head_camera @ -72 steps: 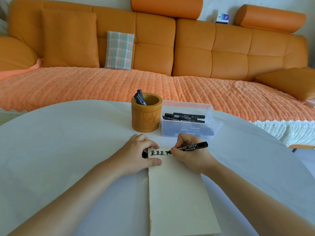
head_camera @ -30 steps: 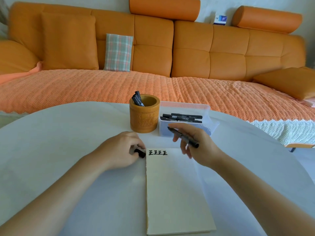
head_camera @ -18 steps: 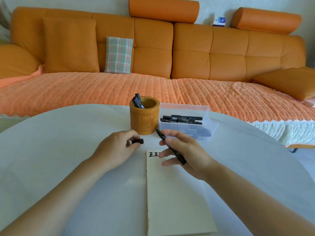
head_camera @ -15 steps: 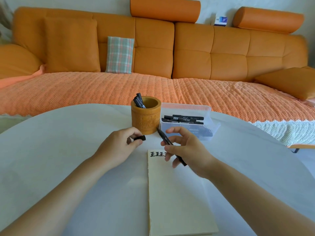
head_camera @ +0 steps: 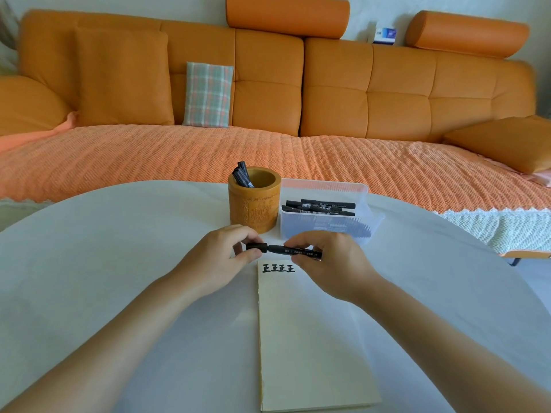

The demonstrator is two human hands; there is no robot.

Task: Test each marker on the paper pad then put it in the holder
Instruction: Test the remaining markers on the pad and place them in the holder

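Now cap (head_camera: 255, 247) back on marker (head_camera: 298, 251)

I have one view to work from: head-worn wide-angle, facing forward and tilted down over the white surface (head_camera: 119, 263). Near field: left hand (head_camera: 216, 259) and right hand (head_camera: 332, 263), centre frame, close to lens. Far field: orange sofa (head_camera: 334, 93) across the top half.

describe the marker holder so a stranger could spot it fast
On the round white table before the orange sofa, look near the far edge. The tan wooden cylinder stands left of the clear plastic bin; unlike the bin, it is opaque and holds black markers on end.
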